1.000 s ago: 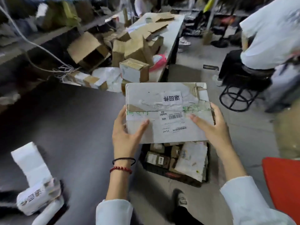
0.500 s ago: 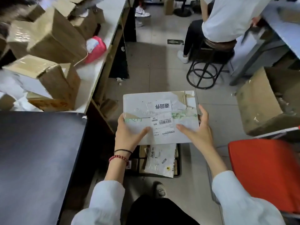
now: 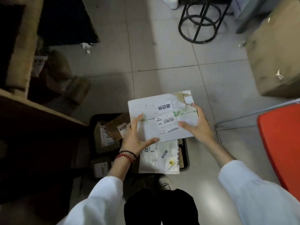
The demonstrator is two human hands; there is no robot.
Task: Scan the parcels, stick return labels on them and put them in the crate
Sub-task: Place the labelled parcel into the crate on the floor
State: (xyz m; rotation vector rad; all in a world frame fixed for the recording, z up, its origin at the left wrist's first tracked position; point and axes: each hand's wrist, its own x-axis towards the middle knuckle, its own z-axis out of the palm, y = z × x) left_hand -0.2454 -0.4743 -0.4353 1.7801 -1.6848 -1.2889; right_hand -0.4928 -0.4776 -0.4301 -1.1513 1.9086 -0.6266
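Observation:
A white cardboard parcel (image 3: 164, 116) with a return label and a barcode sticker on top hangs over the black crate (image 3: 185, 153) on the floor. My left hand (image 3: 136, 138) is at its near-left corner with fingers spread and the thumb on the parcel's near edge. My right hand (image 3: 195, 125) lies at its right side, fingers straight, thumb on the top face. The crate holds several labelled parcels, among them a white plastic mailer (image 3: 159, 158) and a brown box (image 3: 116, 129). The parcel hides the crate's far right part.
A dark desk (image 3: 40, 120) runs along the left, with clutter under it. A red chair seat (image 3: 279, 143) is at the right, a big cardboard box (image 3: 272, 54) beyond it, a black stool base (image 3: 199, 25) at the top. My shoe (image 3: 164, 184) stands just before the crate.
My view has swung from the desk down to the floor. The parcel has moved down over the crate, and both hands have loosened from gripping its sides to spread fingers.

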